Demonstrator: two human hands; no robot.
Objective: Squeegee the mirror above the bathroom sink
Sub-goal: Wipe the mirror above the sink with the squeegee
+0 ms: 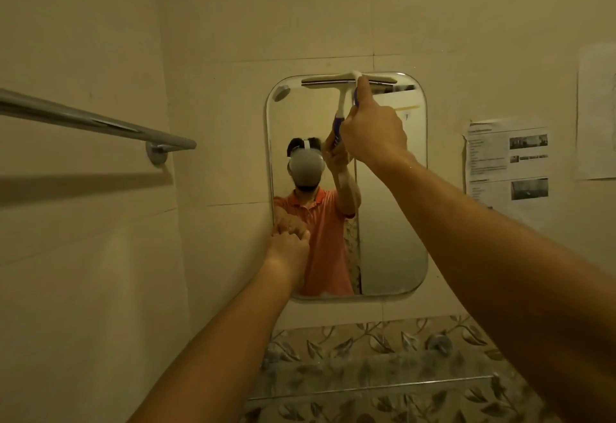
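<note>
A rounded rectangular mirror (386,222) hangs on the beige tiled wall. A white squeegee (348,80) with a blue-purple grip lies with its blade flat across the mirror's top edge, right of centre. My right hand (373,132) grips its handle, forefinger stretched up along the stem. My left hand (289,246) presses against the mirror's left edge, low down, with its fingers curled at the rim. The glass reflects a person in an orange shirt and both hands.
A metal towel bar (100,122) juts from the left wall at mirror height. Printed paper sheets (506,159) are stuck to the wall right of the mirror. Below runs a glass shelf (366,389) before leaf-patterned tiles.
</note>
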